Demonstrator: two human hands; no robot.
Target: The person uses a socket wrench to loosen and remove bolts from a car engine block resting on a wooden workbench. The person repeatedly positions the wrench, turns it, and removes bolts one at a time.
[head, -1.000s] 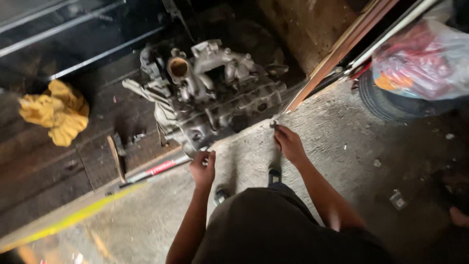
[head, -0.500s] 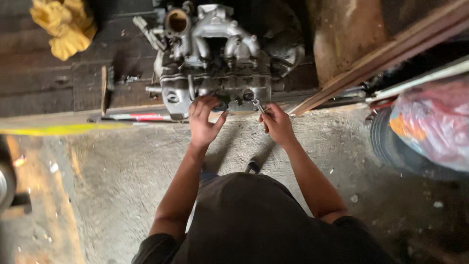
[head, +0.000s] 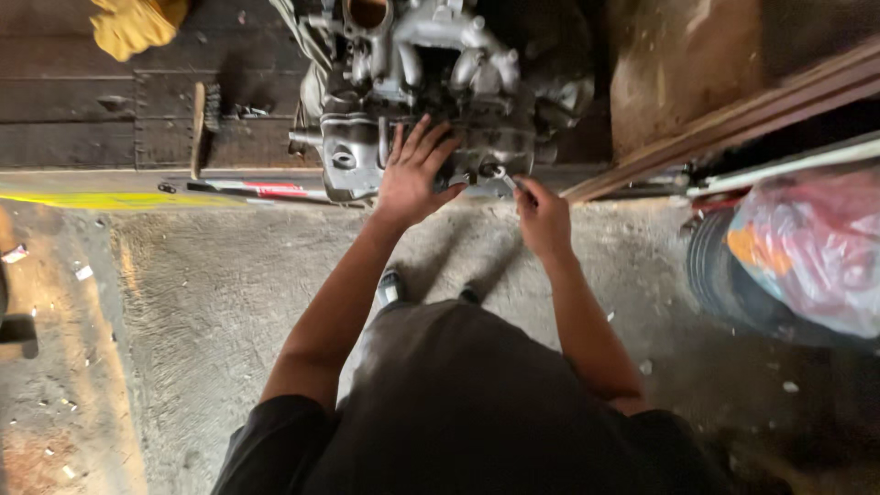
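Grey cast-metal engine block [head: 431, 101], ribbed and bolted, sits on the dark plank floor right at the edge of the rough concrete slab [head: 211, 302], just ahead of both hands. Off beyond the right hand, a clear plastic bag with red and orange contents [head: 807, 247] lies on a black ribbed tyre [head: 720, 275]. Far out past the left hand, a crumpled yellow cloth [head: 137, 23] rests on the planks. Left hand [head: 412, 174] is spread wide, fingers fanned, palm pressed flat against the engine's near face, gripping nothing. Right hand [head: 543, 215] is curled closed around a slim metal wrench [head: 506, 179], whose tip meets a fitting low on the block. Long red-and-white rod [head: 266, 190] lies just left of the left hand.
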